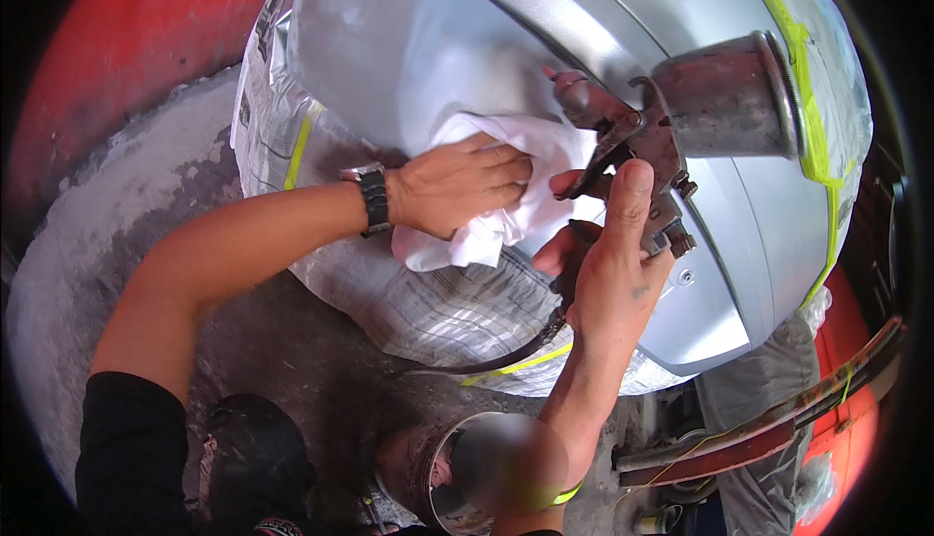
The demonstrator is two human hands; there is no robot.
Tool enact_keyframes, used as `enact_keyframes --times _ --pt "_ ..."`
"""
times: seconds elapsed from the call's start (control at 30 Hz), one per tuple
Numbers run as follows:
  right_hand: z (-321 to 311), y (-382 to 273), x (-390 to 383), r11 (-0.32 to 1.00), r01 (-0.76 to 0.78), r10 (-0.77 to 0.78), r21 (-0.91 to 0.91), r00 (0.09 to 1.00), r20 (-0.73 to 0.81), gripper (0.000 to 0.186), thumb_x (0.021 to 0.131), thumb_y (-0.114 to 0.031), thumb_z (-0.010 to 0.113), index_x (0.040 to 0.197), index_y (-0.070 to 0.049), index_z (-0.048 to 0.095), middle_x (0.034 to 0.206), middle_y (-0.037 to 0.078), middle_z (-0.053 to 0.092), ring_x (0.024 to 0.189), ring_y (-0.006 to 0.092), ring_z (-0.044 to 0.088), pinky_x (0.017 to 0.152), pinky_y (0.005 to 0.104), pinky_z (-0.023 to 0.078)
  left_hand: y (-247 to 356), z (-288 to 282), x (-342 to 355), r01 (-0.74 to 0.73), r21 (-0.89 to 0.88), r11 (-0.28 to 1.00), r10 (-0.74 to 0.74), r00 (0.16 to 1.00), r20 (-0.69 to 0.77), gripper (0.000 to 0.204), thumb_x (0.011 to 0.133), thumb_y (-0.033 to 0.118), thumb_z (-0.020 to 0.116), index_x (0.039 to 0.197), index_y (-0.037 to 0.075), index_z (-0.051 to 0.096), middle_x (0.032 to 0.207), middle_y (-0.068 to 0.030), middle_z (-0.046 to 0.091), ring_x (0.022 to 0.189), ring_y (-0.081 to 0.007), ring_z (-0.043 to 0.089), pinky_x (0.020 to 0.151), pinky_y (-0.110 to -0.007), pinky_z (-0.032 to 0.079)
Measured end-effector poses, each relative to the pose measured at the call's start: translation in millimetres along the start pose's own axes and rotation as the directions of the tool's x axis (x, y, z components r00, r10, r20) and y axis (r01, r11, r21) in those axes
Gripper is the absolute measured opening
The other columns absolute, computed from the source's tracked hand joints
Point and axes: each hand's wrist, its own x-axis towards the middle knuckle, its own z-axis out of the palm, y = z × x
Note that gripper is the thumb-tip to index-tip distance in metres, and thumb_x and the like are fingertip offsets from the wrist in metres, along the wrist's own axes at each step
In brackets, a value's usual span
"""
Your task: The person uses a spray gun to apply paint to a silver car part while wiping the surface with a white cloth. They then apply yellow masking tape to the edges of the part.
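Observation:
My left hand [467, 186], with a dark watch on its wrist, presses a bunched white cloth [433, 244] against the silver painted panel [375, 59], its fingers curled on the cloth. My right hand [613, 273] grips a dark, paint-stained spray gun [652, 137] with a metal cup [730, 98] at its top, held over the panel just right of the cloth. A dark hose [525, 346] hangs from the gun. Newspaper sheeting [379, 293] and yellow tape [822, 225] border the panel; part of the panel is hidden behind the gun and cloth.
A red surface [107, 40] stands at the upper left beside rough concrete [88, 273]. An open round can [409, 468] sits below my hands. Long bent bars [720, 439], grey covering material [769, 371] and another red surface [842, 429] are at the lower right.

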Motion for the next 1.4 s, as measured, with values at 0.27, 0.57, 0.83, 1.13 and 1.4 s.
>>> enact_keyframes --times 0.27,0.57,0.83,1.13,1.4 --pt "-65.6 7.7 -50.5 0.973 -0.208 0.199 0.097 0.976 0.091 0.066 0.11 -0.054 0.042 0.132 0.006 0.057 0.096 0.018 0.072 0.048 0.0179 0.059 0.043 0.0268 0.045 -71.7 -34.6 1.6 0.291 0.397 0.871 -0.25 0.956 -0.151 0.048 0.079 0.02 0.067 0.121 -0.005 0.062 0.134 -0.0284 0.055 0.138 -0.044 0.045 0.125 -0.06 0.021" --pt "-191.9 53.8 -114.8 0.927 -0.323 0.335 0.188 0.942 -0.032 0.051 0.096 -0.044 0.075 0.112 0.005 0.068 0.067 -0.001 0.06 0.052 0.0065 0.056 0.05 0.023 0.045 42.5 60.5 67.2 0.081 0.093 0.992 -0.072 0.993 -0.094 0.052 0.079 0.021 0.068 0.123 -0.004 0.057 0.126 -0.032 0.053 0.127 -0.0549 0.047 0.122 -0.065 0.023" --pt "-272.4 70.3 -141.6 0.884 -0.323 0.362 0.337 0.93 -0.059 0.045 0.102 -0.035 0.069 0.119 0.007 0.067 0.076 0.004 0.067 0.065 0.0099 0.062 0.061 0.0276 0.05 169.1 109.5 180.5 -0.064 -0.212 0.975 0.076 0.996 0.05 0.058 0.082 0.021 0.071 0.133 -0.002 0.059 0.143 -0.0277 0.05 0.143 -0.0493 0.037 0.125 -0.063 0.018" --pt "-316.0 113.2 -168.1 0.968 -0.02 0.083 0.25 0.966 -0.243 0.053 0.101 -0.035 0.069 0.132 0.008 0.063 0.079 0.019 0.069 0.065 0.0199 0.067 0.063 0.0333 0.051 271.3 189.0 330.5 -0.2 0.065 0.978 0.201 0.979 -0.015 0.066 0.084 0.031 0.07 0.139 -0.001 0.053 0.14 -0.0275 0.051 0.14 -0.0465 0.041 0.125 -0.059 0.021" --pt "-359.8 134.2 -186.3 0.951 0.101 -0.001 0.293 0.946 -0.323 0.052 0.1 -0.035 0.069 0.125 0.01 0.062 0.098 0.032 0.07 0.082 0.0461 0.069 0.075 0.042 0.054 369.7 237.1 398.6 -0.397 0.074 0.915 0.402 0.912 -0.084 0.065 0.085 0.023 0.066 0.142 -0.003 0.049 0.138 -0.0316 0.048 0.138 -0.0499 0.04 0.124 -0.062 0.019"
